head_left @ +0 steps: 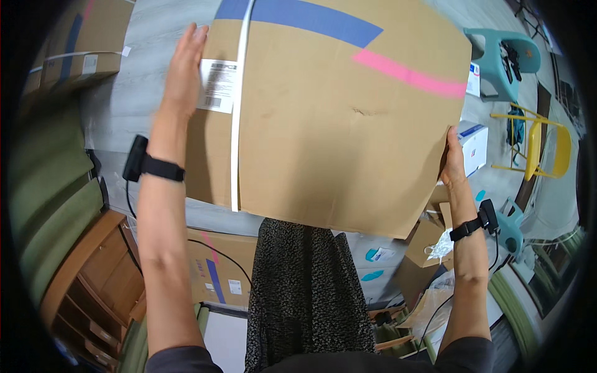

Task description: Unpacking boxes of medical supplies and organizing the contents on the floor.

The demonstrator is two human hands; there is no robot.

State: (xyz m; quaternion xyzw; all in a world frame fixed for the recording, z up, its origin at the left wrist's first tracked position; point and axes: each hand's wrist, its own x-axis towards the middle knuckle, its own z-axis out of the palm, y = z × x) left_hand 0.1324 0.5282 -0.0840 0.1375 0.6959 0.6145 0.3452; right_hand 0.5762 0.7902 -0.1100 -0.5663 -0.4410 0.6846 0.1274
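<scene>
A large brown cardboard box [348, 143] fills the upper middle of the view, between my two hands. A blue stripe and a pink stripe cross its top face, and a white strap runs down its left part. My left hand [185, 74] lies along the box's left side, fingers straight and together, beside a white printed label [219, 87]. At the right edge my right hand [455, 158] grips the box, the thumb side showing and the other fingers mostly hidden. A black band with a small device is strapped round each of my wrists.
Another taped carton [87, 62] stands at far left, and one more [221, 267] lies below the held box. A teal chair [497, 62], a yellow folding chair [541, 146] and a blue-white box [474, 149] stand at right. Near my right forearm is an open carton [426, 239].
</scene>
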